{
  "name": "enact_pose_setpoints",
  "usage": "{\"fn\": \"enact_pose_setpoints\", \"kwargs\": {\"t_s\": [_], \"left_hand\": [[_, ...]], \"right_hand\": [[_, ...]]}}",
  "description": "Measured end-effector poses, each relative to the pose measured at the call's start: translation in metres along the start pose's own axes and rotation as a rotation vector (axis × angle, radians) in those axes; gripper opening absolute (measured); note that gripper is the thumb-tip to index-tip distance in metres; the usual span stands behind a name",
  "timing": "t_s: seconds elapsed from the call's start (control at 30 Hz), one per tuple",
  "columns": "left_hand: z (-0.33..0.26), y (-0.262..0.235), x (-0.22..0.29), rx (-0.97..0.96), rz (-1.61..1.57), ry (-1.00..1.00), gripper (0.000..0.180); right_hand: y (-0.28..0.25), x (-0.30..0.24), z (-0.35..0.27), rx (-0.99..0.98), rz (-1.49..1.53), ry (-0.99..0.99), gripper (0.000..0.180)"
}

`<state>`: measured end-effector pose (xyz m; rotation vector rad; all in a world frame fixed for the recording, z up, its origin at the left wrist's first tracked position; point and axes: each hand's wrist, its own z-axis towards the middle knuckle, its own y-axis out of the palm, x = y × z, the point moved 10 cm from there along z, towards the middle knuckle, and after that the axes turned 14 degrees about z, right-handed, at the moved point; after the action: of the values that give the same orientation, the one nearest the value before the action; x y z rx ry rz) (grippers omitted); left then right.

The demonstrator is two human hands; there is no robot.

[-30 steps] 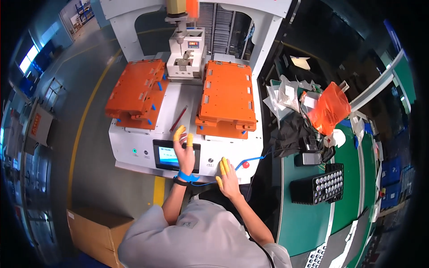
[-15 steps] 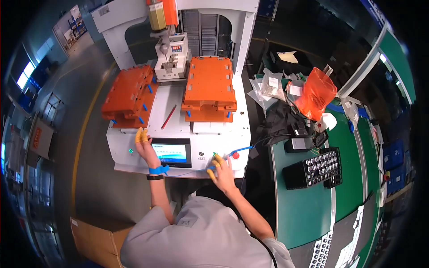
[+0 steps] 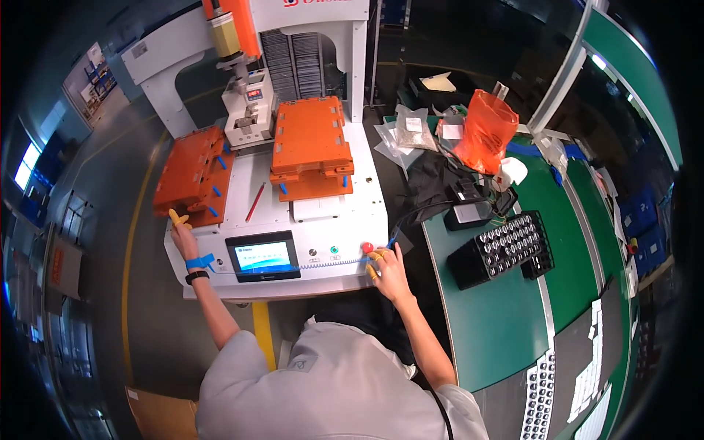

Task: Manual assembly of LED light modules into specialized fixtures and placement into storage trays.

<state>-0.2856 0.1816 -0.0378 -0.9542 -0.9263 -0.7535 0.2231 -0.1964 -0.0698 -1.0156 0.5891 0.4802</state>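
My left hand (image 3: 182,233), with yellow finger cots and a blue strap at its wrist, is at the near-left corner of the left orange fixture (image 3: 192,174). Its fingers are stretched out, and whether they touch the fixture I cannot tell. My right hand (image 3: 387,273), also in yellow finger cots, has its fingers apart beside the red button (image 3: 367,248) on the white machine's front panel (image 3: 345,270). It holds nothing I can see. A coiled blue cord (image 3: 330,265) runs from the left wrist across the panel, below the lit touchscreen (image 3: 262,255) and the green-ringed button (image 3: 334,250).
A second orange fixture (image 3: 312,139) stands right of the white screw feeder (image 3: 249,117), under the driver head (image 3: 227,40). A red pen (image 3: 255,202) lies between the fixtures. On the green bench at right are a black rack of screws (image 3: 506,246) and an orange bag (image 3: 488,132).
My left hand has moved left, from beside the screen to the left fixture's corner. My right hand has gone from the green-ringed button to the red one. The left button's green light is out.
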Motion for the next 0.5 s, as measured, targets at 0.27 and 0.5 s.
{"fn": "enact_pose_setpoints", "kwargs": {"t_s": [0.27,0.5], "left_hand": [[0.045,-0.01,-0.006,0.181,0.2,-0.079,0.061],[0.027,0.005,0.033,0.037,0.161,-0.096,0.072]], "right_hand": [[-0.017,0.003,-0.014,0.095,0.015,0.001,0.021],[-0.042,0.014,-0.036,0.202,0.002,0.029,0.014]]}}
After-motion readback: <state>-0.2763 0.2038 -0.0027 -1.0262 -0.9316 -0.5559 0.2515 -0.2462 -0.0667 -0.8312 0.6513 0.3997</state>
